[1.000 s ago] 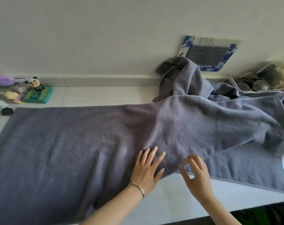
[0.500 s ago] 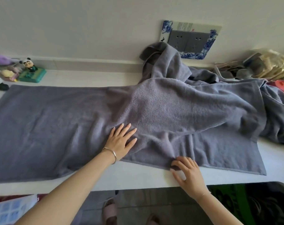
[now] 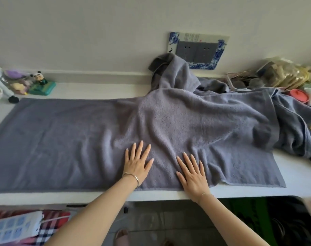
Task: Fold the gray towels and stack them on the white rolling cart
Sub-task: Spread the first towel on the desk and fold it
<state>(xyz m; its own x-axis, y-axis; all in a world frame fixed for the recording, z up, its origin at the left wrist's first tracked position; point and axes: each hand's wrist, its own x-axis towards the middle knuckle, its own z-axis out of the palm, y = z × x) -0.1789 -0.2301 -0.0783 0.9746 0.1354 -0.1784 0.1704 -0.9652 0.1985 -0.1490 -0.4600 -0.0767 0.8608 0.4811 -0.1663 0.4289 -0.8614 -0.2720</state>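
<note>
**Both hands flat on a gray towel spread along a white counter**

At 7 o'clock, nearest the viewer, a white power strip (image 3: 14,226) is cut off by the frame edge. At 6 o'clock the left hand (image 3: 137,164) and right hand (image 3: 192,173) lie palm-down near each other, fingers straight and spread. They press the gray towel (image 3: 62,139) near its front hem and grip nothing. The towel lies on the white counter (image 3: 296,176) with its long axis running from 9 to 3 o'clock. Its near left corner is cut off, and its right half humps over something hidden. At 1 o'clock a crumpled heap of gray towels (image 3: 177,77) covers the socket plate's (image 3: 197,50) lower left corner. Clutter at 2 o'clock is too blurred to identify. A panda figurine (image 3: 38,78) stands at 10 o'clock.
</note>
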